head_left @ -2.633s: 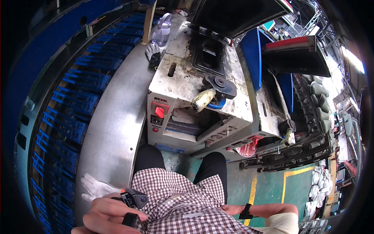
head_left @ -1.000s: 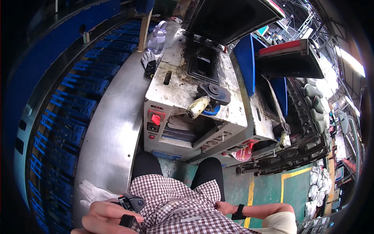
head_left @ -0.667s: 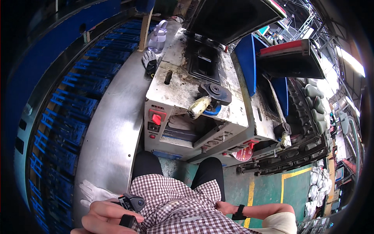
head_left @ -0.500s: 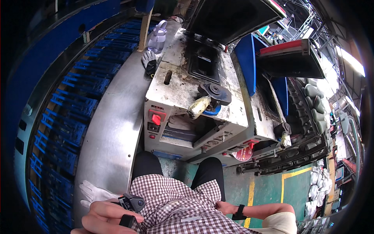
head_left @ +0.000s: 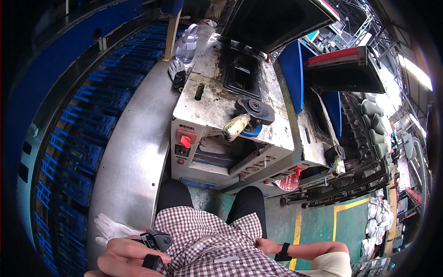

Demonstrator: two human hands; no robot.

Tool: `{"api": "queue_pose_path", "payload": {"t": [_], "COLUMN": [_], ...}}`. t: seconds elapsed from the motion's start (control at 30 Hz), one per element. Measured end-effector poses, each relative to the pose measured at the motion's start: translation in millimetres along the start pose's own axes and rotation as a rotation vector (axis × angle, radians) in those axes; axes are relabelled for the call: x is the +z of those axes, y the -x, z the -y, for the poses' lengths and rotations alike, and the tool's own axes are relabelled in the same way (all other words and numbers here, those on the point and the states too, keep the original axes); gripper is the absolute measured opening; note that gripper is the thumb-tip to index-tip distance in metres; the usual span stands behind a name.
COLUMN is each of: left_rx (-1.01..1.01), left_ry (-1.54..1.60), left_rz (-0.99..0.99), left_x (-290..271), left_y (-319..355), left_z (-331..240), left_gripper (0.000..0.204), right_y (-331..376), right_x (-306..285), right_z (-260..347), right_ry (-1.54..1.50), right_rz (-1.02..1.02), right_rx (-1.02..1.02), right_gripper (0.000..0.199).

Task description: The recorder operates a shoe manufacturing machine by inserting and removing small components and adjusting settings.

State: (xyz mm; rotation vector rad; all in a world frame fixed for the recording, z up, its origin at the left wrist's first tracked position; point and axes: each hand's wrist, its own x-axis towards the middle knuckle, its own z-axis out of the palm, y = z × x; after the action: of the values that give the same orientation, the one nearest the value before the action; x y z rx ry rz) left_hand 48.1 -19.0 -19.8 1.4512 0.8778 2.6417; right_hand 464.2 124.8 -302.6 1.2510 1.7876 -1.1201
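The left hand [head_left: 121, 258] is at the lower edge, left of centre. Its fingers are bent and lie close together. A small black device with a round lens [head_left: 160, 240], the item nearest this hand, sits just beyond the fingers, in front of a brown-and-white checked garment [head_left: 189, 219]. A small black block [head_left: 150, 261] lies against the fingertips. Whether the fingers pinch either item cannot be told.

The right hand [head_left: 265, 246] rests at the person's right side, against the checked garment. Its fingers are mostly hidden, so their state cannot be told. A black strap [head_left: 282, 251] encircles the right wrist.

A white cloth glove [head_left: 110, 227] lies on the curved-looking grey metal tabletop [head_left: 131, 154], just beyond the left hand and partly hidden by it. Farther along the same surface are a grey-and-black glove [head_left: 176, 74] and, near it, an upright translucent lavender bottle with a loop handle [head_left: 185, 48].

Ahead of the person stands a stained white metal machine [head_left: 203, 113]. Its front carries a red switch [head_left: 185, 140]; on top is a black rounded clamp piece [head_left: 254, 110] with a yellowish wrapped handle [head_left: 234, 128]. A black panel [head_left: 277, 23] stands raised behind. Blue slatted racks [head_left: 83, 124] line the left; yellow stripes [head_left: 297, 226] mark the green floor [head_left: 318, 221].
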Motion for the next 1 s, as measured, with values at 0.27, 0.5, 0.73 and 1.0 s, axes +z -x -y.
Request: {"api": "queue_pose_path", "payload": {"t": [0.27,0.5,0.73,1.0], "left_rx": [-0.005,-0.007,-0.029,-0.012], "left_ry": [-0.003,-0.009,-0.023,-0.009], "left_rz": [0.010,0.014,0.014,-0.019], "left_x": [-1.7,-1.2,0.5,1.1], "left_y": [0.2,-0.7,-0.8,1.9], "left_z": [0.9,3.3,2.6,4.0], "left_gripper": [0.023,0.023,0.023,0.024], "right_y": [4.4,5.3,7.7,13.6], "right_x": [-1.3,-3.5,-4.6,-5.3], "right_z": [5.9,8.8,12.2,21.1], "right_ry": [-0.021,-0.029,-0.041,0.006], "right_rz": [-0.016,-0.009,-0.004,-0.044], "right_rx": [0.004,0.027,0.047,0.068], "right_gripper": [0.046,0.045,0.050,0.059]}}
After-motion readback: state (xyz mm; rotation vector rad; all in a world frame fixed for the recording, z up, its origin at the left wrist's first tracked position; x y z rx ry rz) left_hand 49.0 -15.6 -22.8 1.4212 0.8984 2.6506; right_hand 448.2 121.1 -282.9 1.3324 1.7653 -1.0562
